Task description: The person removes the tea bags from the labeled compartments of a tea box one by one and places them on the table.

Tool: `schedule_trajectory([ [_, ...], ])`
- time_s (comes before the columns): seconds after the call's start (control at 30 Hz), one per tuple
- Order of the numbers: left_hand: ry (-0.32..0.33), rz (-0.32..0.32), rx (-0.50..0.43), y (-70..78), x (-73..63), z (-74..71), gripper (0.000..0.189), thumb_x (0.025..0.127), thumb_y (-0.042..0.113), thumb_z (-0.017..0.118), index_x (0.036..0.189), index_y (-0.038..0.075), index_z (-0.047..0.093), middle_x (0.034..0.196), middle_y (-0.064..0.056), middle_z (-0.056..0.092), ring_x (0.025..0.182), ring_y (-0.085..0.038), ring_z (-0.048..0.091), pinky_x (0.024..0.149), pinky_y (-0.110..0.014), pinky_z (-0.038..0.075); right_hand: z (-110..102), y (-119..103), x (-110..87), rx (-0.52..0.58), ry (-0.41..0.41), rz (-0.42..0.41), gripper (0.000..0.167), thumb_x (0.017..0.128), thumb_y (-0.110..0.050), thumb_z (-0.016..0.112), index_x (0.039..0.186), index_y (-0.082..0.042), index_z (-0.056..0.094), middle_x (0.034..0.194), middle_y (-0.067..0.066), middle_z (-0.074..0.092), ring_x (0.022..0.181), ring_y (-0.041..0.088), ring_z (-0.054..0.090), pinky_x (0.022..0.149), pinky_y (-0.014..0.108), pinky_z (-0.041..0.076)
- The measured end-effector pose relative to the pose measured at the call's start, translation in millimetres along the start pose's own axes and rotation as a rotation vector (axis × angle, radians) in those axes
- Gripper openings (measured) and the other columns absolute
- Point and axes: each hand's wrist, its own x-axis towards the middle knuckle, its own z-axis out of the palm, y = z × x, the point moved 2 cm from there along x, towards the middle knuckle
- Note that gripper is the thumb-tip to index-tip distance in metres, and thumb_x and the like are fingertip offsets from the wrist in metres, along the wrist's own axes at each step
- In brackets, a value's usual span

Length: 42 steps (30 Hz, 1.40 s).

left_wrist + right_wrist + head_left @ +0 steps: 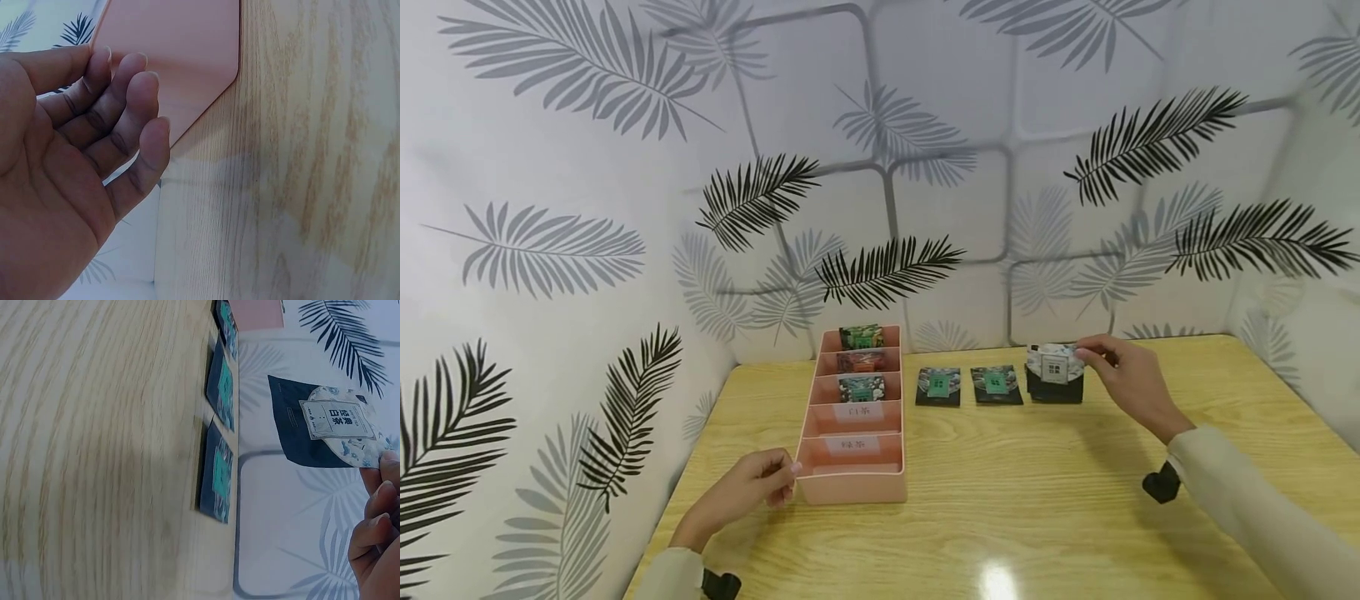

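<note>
My right hand (pixel 1131 379) pinches the corner of a tea packet (pixel 331 425) between thumb and fingers. This packet is dark with a white floral part and a pale printed label. In the head view it overlaps a dark packet on the table; the right wrist view shows it raised off the wood. At the front left corner of a pink divided box (pixel 865 487), my left hand (pixel 748 492) pinches the rim with thumb and forefinger, its other fingers curled beside the wall. The box's back three compartments hold a green packet (pixel 861 337), a reddish packet (pixel 860 362) and a dark, green-labelled packet (pixel 861 389).
Right of the box, a dark packet with a green label (pixel 938 387) and a similar packet (pixel 996 385) lie in a row on the wooden table (pixel 985 492). White labels mark the box's front two compartments. A leaf-patterned curtain (pixel 947 208) stands behind the table.
</note>
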Motion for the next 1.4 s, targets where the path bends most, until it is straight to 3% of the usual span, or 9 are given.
schedule_trajectory([
  [0.4, -0.001, -0.007, 0.004, 2.5, -0.2, 0.2, 0.038, 0.111, 0.029, 0.051, 0.094, -0.004, 0.06, 0.091, -0.032, 0.062, 0.072, -0.034, 0.059, 0.066, -0.041, 0.055, -17.8, 33.9, -7.7, -0.026, 0.017, 0.103, 0.023, 0.106, -0.024, 0.063, 0.114, -0.006, 0.074, 0.089, 0.011, 0.072, 0.061, 0.015, 0.05, 0.053, 0.028, 0.036],
  [0.73, -0.004, -0.012, -0.028, 0.1, -0.7, -0.3, 0.038, 0.111, 0.028, 0.051, 0.093, -0.004, 0.057, 0.092, -0.034, 0.062, 0.071, -0.031, 0.056, 0.067, -0.04, 0.054, -23.9, 66.8, -8.9, -0.041, -0.031, 0.184, 0.031, 0.108, -0.029, 0.058, 0.119, -0.004, 0.072, 0.091, 0.014, 0.07, 0.062, 0.015, 0.049, 0.051, 0.031, 0.036],
  [1.17, 0.0, -0.009, -0.043, -0.5, -1.4, -0.4, 0.037, 0.111, 0.028, 0.051, 0.094, -0.005, 0.058, 0.093, -0.035, 0.061, 0.069, -0.029, 0.054, 0.066, -0.039, 0.053, -21.1, 95.1, -3.0, -0.083, -0.08, 0.257, 0.035, 0.109, -0.029, 0.056, 0.119, 0.001, 0.07, 0.097, 0.018, 0.069, 0.07, 0.023, 0.055, 0.053, 0.033, 0.039],
  [1.4, -0.001, 0.002, -0.036, -2.6, -0.5, -0.2, 0.037, 0.111, 0.027, 0.05, 0.093, -0.004, 0.058, 0.09, -0.031, 0.062, 0.07, -0.029, 0.055, 0.066, -0.041, 0.054, -15.4, 108.2, 3.2, -0.099, -0.113, 0.28, 0.036, 0.109, -0.028, 0.055, 0.119, 0.004, 0.07, 0.103, 0.024, 0.069, 0.081, 0.032, 0.061, 0.062, 0.039, 0.044],
])
